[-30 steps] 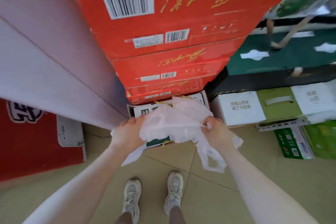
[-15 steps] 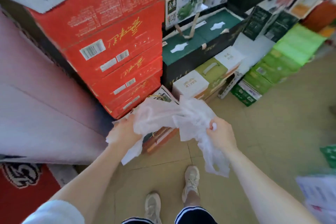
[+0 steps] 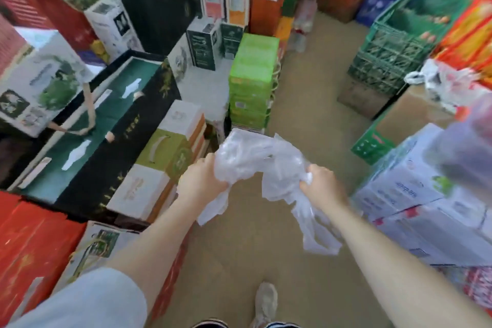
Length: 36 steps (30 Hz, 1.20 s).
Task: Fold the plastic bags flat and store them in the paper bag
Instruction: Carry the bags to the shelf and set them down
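I stand on a strip of bare floor (image 3: 306, 104) hemmed by stacked boxes (image 3: 250, 82) on the left and a green crate (image 3: 386, 56) on the right. My left hand (image 3: 199, 184) and right hand (image 3: 323, 186) each clench the crumpled plastic bag (image 3: 255, 157), held between them above the floor.

I am seeing the left hand (image 3: 202, 184) and right hand (image 3: 320, 185) gripping a crumpled plastic bag (image 3: 259, 160), hanging just right of the green boxes (image 3: 251, 85), above the floor (image 3: 314, 104).
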Available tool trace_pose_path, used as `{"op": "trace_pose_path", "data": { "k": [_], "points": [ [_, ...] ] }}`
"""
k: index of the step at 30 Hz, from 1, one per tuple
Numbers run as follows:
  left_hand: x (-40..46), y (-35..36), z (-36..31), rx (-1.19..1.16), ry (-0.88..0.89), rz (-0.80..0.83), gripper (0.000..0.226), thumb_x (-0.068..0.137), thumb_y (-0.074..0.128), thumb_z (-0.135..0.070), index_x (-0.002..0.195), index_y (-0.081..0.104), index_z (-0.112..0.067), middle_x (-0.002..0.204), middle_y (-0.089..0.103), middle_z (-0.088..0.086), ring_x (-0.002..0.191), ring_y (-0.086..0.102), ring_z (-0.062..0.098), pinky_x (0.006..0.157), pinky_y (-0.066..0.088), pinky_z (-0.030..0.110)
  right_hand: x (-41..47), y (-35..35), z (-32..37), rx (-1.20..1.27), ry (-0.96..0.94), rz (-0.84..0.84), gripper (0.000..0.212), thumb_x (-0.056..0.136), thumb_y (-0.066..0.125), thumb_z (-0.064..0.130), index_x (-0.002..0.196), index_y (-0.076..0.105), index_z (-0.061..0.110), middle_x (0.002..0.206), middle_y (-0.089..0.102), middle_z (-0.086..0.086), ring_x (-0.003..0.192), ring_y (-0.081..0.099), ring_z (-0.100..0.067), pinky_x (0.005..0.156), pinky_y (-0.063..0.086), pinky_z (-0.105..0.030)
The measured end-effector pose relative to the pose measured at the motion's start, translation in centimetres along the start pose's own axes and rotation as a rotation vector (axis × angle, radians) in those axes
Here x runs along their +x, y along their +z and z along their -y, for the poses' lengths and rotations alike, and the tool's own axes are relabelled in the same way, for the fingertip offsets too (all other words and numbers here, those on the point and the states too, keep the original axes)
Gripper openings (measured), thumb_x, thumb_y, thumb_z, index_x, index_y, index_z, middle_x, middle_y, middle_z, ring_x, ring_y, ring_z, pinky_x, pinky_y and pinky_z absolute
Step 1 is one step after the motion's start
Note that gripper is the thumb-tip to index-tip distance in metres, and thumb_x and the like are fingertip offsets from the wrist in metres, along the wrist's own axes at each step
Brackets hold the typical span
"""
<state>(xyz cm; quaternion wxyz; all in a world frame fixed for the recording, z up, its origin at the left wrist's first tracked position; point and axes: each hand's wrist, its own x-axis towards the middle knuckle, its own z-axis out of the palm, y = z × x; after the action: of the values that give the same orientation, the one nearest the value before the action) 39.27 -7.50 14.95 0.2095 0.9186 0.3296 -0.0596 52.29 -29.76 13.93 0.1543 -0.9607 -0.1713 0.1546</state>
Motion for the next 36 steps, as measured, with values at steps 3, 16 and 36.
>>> {"op": "trace_pose_path", "data": {
  "k": [3, 16, 36],
  "points": [
    [5.0, 0.0, -4.8, 0.075, 0.058, -0.006, 0.033, 0.079, 0.061, -0.034, 0.093, 0.043, -0.011, 0.077, 0.054, -0.002, 0.077, 0.06, 0.024, 0.065, 0.048, 0.033, 4.9, -3.2, -2.6, 0.065, 0.068, 0.026, 0.011, 0.083, 0.053, 0.017, 0.078, 0.048, 0.009, 0.079, 0.057, -0.009, 0.075, 0.054, -0.032, 0.052, 0.033, -0.028],
    [35.3, -1.4, -22.3, 0.026, 0.184, 0.054, 0.044, 0.076, 0.063, -0.038, 0.105, 0.043, -0.011, 0.084, 0.056, 0.001, 0.072, 0.053, 0.025, 0.058, 0.043, 0.031, 35.0, -13.2, -7.2, 0.095, 0.159, -0.023, 0.02, 0.085, 0.054, 0.025, 0.073, 0.041, 0.016, 0.076, 0.051, -0.002, 0.068, 0.049, -0.023, 0.045, 0.026, -0.024],
    [87.5, -6.5, -60.7, -0.032, 0.352, -0.132, 0.035, 0.074, 0.063, -0.04, 0.095, 0.046, -0.019, 0.098, 0.036, -0.001, 0.07, 0.051, 0.02, 0.052, 0.047, 0.032, 92.7, -38.6, -15.8, 0.09, 0.086, -0.199, 0.026, 0.087, 0.051, 0.031, 0.106, 0.054, 0.014, 0.099, 0.062, -0.006, 0.091, 0.059, -0.031, 0.063, 0.036, -0.029]
  ]
}}
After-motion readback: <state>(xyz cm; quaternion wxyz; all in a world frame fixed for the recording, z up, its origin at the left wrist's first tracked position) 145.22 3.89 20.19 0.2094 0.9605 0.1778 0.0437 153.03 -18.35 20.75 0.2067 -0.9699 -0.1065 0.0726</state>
